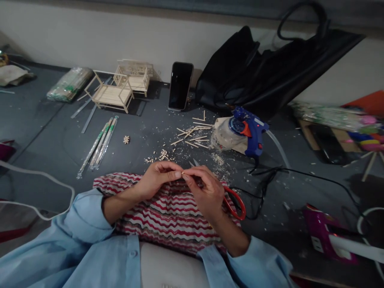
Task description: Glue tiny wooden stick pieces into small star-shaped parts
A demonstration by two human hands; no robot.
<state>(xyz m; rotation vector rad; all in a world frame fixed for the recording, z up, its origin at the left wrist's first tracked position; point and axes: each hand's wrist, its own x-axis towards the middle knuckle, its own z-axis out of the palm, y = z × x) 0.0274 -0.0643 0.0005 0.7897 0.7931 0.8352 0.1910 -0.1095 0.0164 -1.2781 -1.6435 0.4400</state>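
My left hand (160,179) and my right hand (207,190) meet over a red-and-white striped cloth (156,214). Both pinch a tiny pale piece of wooden stick (183,173) between thumb and fingertips; most of it is covered. Just beyond my fingers lies a small heap of short cut stick pieces (164,155). Scissors with red handles (235,204) rest beside my right hand, which partly hides them. A little star-shaped cluster of pieces (126,139) sits further left. Longer thin sticks (192,134) are scattered ahead, among pale crumbs.
A blue glue gun (253,134) rests on a jar (223,134), its black cord (265,182) trailing right. Miniature wooden furniture (111,94), wrapped sticks (99,146) and an upright phone (180,86) stand further back. A black bag (255,76) leans on the wall.
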